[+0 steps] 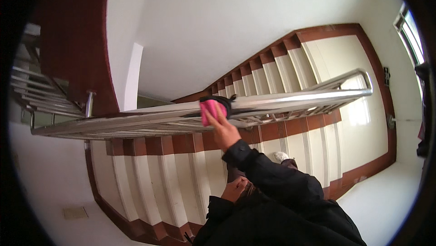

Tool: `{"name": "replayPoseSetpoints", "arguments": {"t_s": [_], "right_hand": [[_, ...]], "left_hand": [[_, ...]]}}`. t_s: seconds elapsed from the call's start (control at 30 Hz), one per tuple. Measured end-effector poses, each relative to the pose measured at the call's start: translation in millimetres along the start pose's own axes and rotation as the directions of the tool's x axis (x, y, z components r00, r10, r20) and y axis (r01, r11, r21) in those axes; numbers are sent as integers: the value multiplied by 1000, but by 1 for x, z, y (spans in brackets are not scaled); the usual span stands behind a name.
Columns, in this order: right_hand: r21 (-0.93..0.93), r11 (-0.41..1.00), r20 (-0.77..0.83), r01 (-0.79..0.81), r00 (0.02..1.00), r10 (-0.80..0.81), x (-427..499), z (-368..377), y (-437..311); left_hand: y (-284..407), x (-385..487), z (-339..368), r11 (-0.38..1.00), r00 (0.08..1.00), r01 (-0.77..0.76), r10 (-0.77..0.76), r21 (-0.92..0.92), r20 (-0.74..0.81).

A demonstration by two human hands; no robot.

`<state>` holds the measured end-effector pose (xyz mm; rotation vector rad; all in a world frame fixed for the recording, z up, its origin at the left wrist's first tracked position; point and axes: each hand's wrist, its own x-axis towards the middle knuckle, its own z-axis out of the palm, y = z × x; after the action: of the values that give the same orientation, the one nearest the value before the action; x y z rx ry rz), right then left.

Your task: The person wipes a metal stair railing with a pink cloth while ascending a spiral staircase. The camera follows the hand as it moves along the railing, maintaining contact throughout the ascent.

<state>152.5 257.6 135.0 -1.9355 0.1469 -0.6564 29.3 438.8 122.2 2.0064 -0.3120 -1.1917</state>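
My right hand (227,133) reaches up from the dark sleeve and presses a pink cloth (213,111) onto the stainless steel handrail (282,98). The fingers lie spread over the cloth. A black piece (223,100) shows along the cloth's far edge and drapes over the rail; whether it is part of the cloth I cannot tell. Close to my waist, my left hand (235,189) is curled into a loose fist, and nothing shows in it. My white shoe (281,156) rests on a stair below the rail.
Pale steps (170,178) with reddish-brown edging run beneath the railing. Beyond it, another flight (272,72) meets the landing (362,109). White walls (221,14) enclose the stairwell. A window (407,31) is at the far right, and more metal railing (47,92) stands at the left.
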Motion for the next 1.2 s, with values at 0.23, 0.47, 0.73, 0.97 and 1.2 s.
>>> {"name": "replayPoseSetpoints", "arguments": {"t_s": [0.23, 0.47, 0.73, 0.97, 1.2], "right_hand": [[-333, 932, -266, -143, 962, 52, -37, -141, 134], [-223, 927, -332, -302, 917, 219, -29, -121, 116], [-187, 956, -227, -225, 957, 181, -38, -137, 119], [-89, 924, -406, -371, 861, 306, -31, -166, 159], [26, 995, -29, -92, 995, 93, -7, -43, 35]], "left_hand": [[35, -11, -4, 988, 991, -78, 62, -131, -122], [58, -20, 2, 984, 989, -104, 87, -147, -115], [88, -2, 8, 990, 990, -139, 140, 28, -25], [73, -13, 8, 961, 995, 25, 2, -277, 95], [82, 5, -5, 967, 922, -171, 224, -188, 315]]}}
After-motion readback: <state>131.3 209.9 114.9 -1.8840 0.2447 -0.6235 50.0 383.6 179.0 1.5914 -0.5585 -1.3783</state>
